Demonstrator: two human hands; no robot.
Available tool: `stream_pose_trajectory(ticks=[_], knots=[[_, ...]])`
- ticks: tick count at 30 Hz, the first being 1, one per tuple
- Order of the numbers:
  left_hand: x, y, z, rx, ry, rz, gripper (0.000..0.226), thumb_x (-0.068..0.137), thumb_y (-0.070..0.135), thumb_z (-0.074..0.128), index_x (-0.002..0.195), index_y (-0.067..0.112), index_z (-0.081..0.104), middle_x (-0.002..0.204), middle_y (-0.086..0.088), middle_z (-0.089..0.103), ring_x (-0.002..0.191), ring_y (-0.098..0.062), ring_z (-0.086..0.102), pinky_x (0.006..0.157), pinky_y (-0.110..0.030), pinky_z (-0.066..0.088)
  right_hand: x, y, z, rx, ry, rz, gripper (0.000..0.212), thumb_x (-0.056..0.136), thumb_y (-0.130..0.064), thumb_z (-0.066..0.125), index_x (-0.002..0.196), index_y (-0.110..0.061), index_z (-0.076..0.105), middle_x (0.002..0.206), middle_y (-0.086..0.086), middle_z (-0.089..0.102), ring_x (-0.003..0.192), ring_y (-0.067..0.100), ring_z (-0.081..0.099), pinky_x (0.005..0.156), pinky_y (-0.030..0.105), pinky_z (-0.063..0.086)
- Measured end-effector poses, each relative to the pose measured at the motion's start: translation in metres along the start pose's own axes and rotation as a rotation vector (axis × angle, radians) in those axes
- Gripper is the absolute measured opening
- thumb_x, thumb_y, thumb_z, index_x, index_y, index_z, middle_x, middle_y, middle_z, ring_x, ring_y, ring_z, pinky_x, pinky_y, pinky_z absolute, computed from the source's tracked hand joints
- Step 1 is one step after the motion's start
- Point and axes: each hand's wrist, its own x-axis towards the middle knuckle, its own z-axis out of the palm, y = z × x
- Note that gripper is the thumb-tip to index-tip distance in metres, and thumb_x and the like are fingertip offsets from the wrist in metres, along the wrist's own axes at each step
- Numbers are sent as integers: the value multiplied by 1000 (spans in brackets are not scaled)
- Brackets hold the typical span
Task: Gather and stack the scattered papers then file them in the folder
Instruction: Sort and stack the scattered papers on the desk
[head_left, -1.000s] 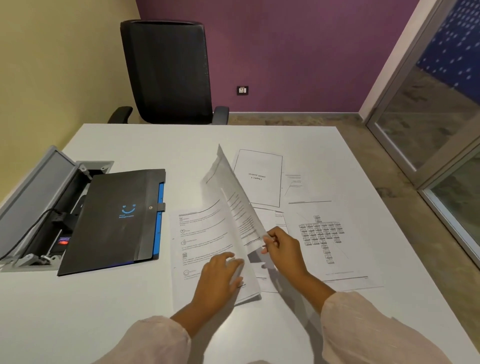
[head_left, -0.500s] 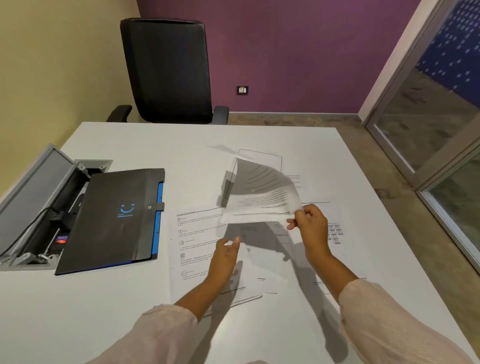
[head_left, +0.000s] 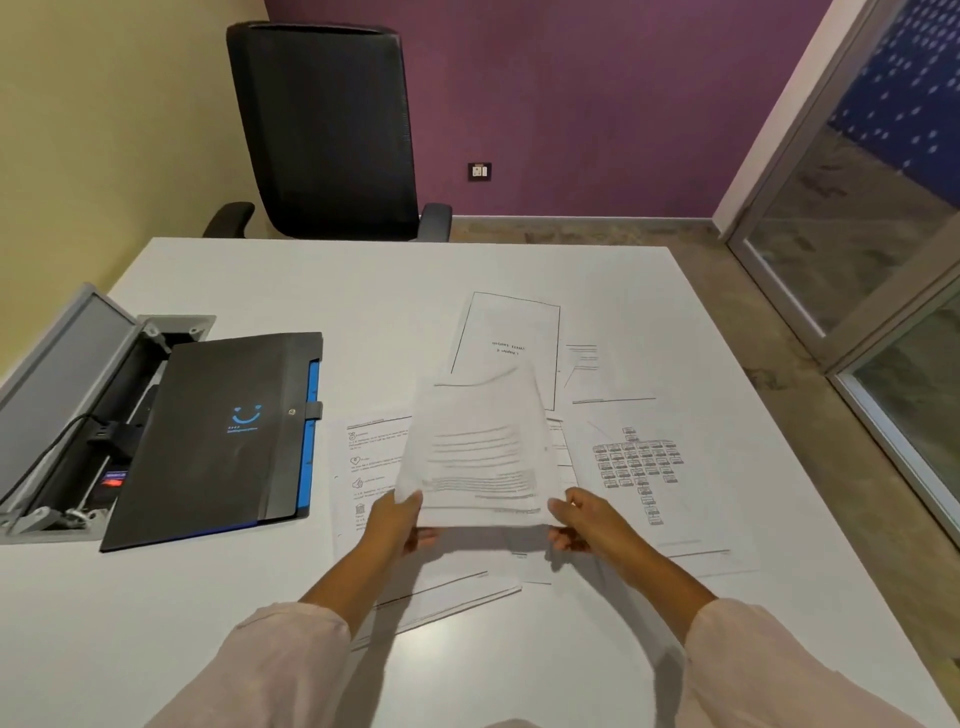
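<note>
A printed sheet (head_left: 480, 452) hangs lifted above the white table, blurred by motion. My left hand (head_left: 402, 522) pinches its near left corner and my right hand (head_left: 584, 525) pinches its near right corner. Under it lie scattered papers: a text sheet with icons (head_left: 363, 467) at the left, a bordered title page (head_left: 509, 343) farther back, a chart sheet (head_left: 639, 467) at the right and another sheet (head_left: 597, 374) behind that. A black folder (head_left: 218, 436) with a blue edge and a smile logo lies shut at the left.
An open cable box (head_left: 67, 415) with plugs and wires is set into the white table (head_left: 519, 654) left of the folder. A black office chair (head_left: 327, 130) stands at the far edge. Glass doors (head_left: 883, 260) are at the right.
My right hand has lifted the sheet and turned it flat and face up toward me. My left hand has left the papers on the table and taken the sheet's left corner.
</note>
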Motion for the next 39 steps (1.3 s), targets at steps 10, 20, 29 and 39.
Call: stream_pose_trajectory(ticks=[10,20,29,39], knots=[[-6,-31,-42,1,142,-7,33,95,20,47,124,4,47,117,-22,59,105,-42,58,83,-49,55,22,26,15,100,138,244,20,87,-8,55,68,-6,54,63,11,50,49,19,51,44,24,35],[-18,-36,-36,-69,101,25,32,95,18,46,125,7,46,111,-18,60,101,-38,59,89,-51,51,27,20,17,-214,379,91,11,73,-20,65,63,-23,60,73,-5,67,70,19,64,72,30,51],[-24,-46,-35,-85,100,16,18,96,8,41,113,9,48,87,-7,62,78,-26,60,63,-38,57,9,31,-62,-70,744,61,21,75,-19,62,59,-13,50,70,5,60,70,26,53,64,31,41],[-18,-45,-40,299,169,61,29,90,14,52,116,1,52,110,-15,59,93,-30,55,72,-35,52,-15,77,-111,458,835,103,17,82,-7,50,66,-8,46,72,10,49,72,25,48,63,29,37]])
